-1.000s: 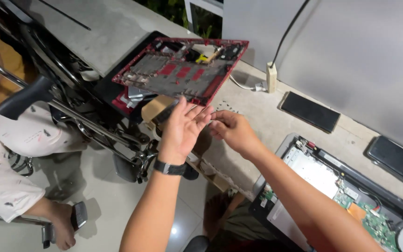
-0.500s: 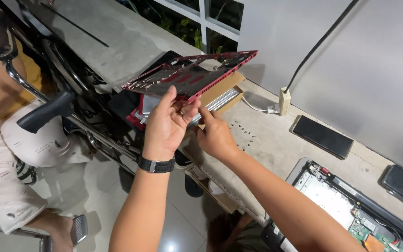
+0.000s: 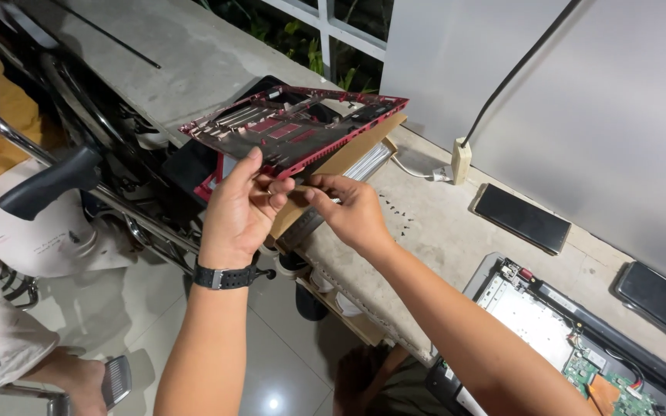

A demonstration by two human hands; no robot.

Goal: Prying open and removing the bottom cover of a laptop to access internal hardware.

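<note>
A red laptop bottom cover (image 3: 294, 127) is tilted up, inner side showing, above a brown cardboard box (image 3: 352, 154) on the concrete bench (image 3: 441, 239). My left hand (image 3: 242, 208), with a black watch on its wrist, grips the cover's near edge with thumb and fingers. My right hand (image 3: 354, 214) pinches the same edge just beside it, fingertips touching those of the left. Small dark screws (image 3: 396, 212) lie scattered on the bench just right of my right hand.
An opened laptop (image 3: 564, 339) with its board exposed lies at the lower right. Two dark phones (image 3: 522, 218) (image 3: 660, 296) rest near the white wall, with a plug adapter (image 3: 462, 160) and cable. Left stands a wheelchair (image 3: 55, 181); a seated person's hand (image 3: 79, 381) holds a phone.
The red cover, lying flat on the box a second ago, has been lifted and tilted by both hands. My view has shifted left and closer.
</note>
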